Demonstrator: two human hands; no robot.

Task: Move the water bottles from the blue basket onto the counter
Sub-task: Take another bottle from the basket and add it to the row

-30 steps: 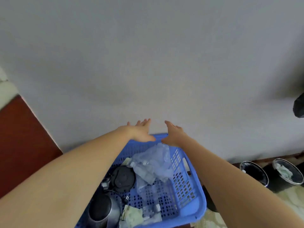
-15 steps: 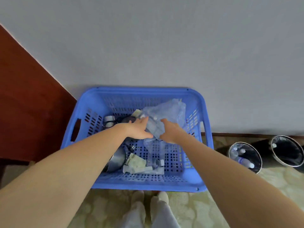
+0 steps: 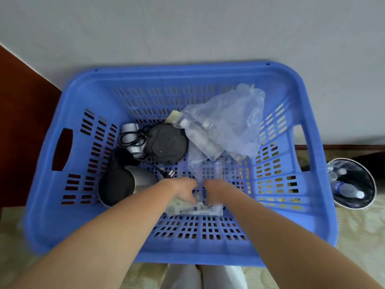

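- left hand [image 3: 184, 190] and right hand [image 3: 214, 191] both low in the near part of the blue basket [image 3: 187, 68], close together, just apart; fingers of both curled downward; motion blur here, so it cannot be told whether either hand has hold of anything
- directly under the fingertips: white packets [image 3: 193, 208] lying flat on the basket floor; left hand touches or nearly touches them, contact unclear
- water bottles [image 3: 201, 138] lie in the far right part of the basket inside a clear plastic bag [image 3: 235, 113]; the bag is crumpled and leans against the far wall of the basket; white caps visible through the film; well beyond both hands
- left of the bag: black round base [image 3: 166, 144]; beside it a silver hair dryer [image 3: 128, 128] with black cable coiled over it; nearer, a kettle [image 3: 116, 184] lying on its side, a plug [image 3: 171, 174] next to it
- basket stands on patterned carpet [image 3: 354, 236], its far rim against a grey wall [image 3: 187, 28]; wood panel [image 3: 20, 122] at left
- right of the basket: round bin [image 3: 363, 178] with a black liner, bottles inside it
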